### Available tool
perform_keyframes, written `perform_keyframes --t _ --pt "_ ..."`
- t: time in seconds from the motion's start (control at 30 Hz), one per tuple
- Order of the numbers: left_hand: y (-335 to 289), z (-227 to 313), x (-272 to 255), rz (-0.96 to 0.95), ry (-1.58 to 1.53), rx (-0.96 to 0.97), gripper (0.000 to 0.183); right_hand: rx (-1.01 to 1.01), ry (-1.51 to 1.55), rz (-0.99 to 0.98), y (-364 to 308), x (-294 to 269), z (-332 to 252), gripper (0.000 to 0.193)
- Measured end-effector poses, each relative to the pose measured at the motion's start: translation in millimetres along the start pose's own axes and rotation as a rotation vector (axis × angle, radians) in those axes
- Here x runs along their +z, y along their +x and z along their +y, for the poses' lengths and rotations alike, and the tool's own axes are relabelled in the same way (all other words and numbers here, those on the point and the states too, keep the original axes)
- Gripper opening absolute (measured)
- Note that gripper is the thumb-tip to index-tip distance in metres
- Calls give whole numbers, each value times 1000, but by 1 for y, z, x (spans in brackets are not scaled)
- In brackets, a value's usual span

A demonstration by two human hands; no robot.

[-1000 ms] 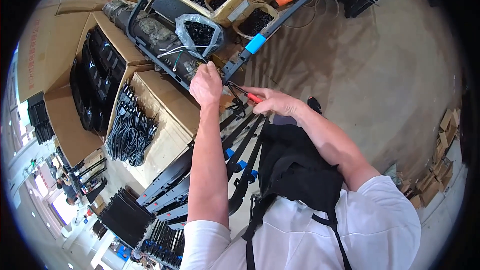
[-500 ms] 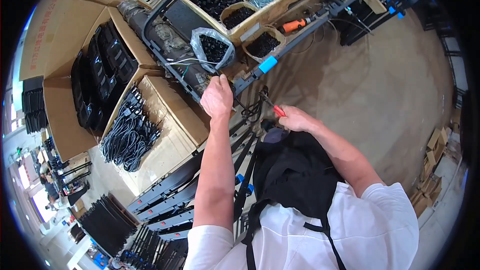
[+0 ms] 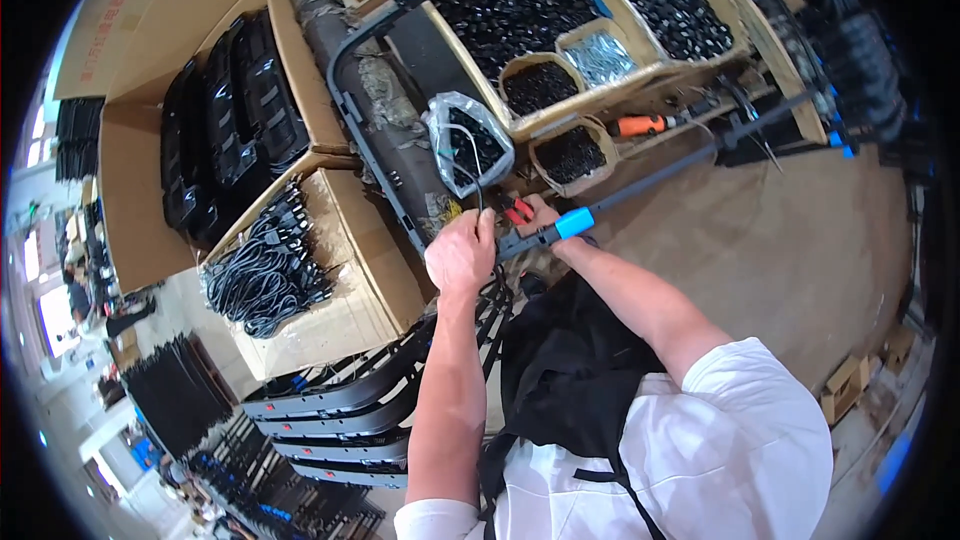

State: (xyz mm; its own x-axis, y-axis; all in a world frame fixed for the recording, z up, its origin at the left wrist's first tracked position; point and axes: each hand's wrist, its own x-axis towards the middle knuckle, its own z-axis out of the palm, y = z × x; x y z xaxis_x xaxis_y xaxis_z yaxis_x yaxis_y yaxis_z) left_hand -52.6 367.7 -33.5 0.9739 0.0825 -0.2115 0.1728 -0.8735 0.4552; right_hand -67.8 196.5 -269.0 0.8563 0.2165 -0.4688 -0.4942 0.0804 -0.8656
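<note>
My left hand point(image 3: 462, 252) is closed around a thin black cable point(image 3: 481, 196) at the near corner of a dark grey tubular frame point(image 3: 345, 105). The cable's loose white wires point(image 3: 470, 138) reach up over a clear plastic bag point(image 3: 448, 162) of small black parts. Right beside it, my right hand point(image 3: 541, 217) grips red-handled pliers point(image 3: 518, 211), close to the cable. Their jaws are hard to make out. A blue sleeve point(image 3: 574, 223) wraps the frame's rail just right of my right hand.
Beyond the frame stands a divided cardboard tray point(image 3: 520, 126) of black parts and screws. An orange power screwdriver point(image 3: 640, 126) lies right of a small tub point(image 3: 570, 154). At left are a carton of black mouldings point(image 3: 240, 110) and bundled cables point(image 3: 265, 270); stacked frames point(image 3: 330, 420) sit below.
My right hand has brought the pliers up and left, from below the frame to beside my left hand. The view has shifted, and the white wires now point upward over the bag.
</note>
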Motion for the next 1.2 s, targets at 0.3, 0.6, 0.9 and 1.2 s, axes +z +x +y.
perform_keyframes --t 0.3,0.6,0.9,1.2 --pt "-2 -4 -6 172 32 -15 30 610 -203 -153 20 5 10 39" --pt "27 -17 -41 586 -384 -253 19 -28 -475 -389 -31 -126 -4 27" --pt "156 -176 -204 769 357 -313 33 425 -507 -14 -111 -175 -138 31" --pt "198 -243 -216 549 708 -283 19 366 -610 172 -195 -161 -200 41"
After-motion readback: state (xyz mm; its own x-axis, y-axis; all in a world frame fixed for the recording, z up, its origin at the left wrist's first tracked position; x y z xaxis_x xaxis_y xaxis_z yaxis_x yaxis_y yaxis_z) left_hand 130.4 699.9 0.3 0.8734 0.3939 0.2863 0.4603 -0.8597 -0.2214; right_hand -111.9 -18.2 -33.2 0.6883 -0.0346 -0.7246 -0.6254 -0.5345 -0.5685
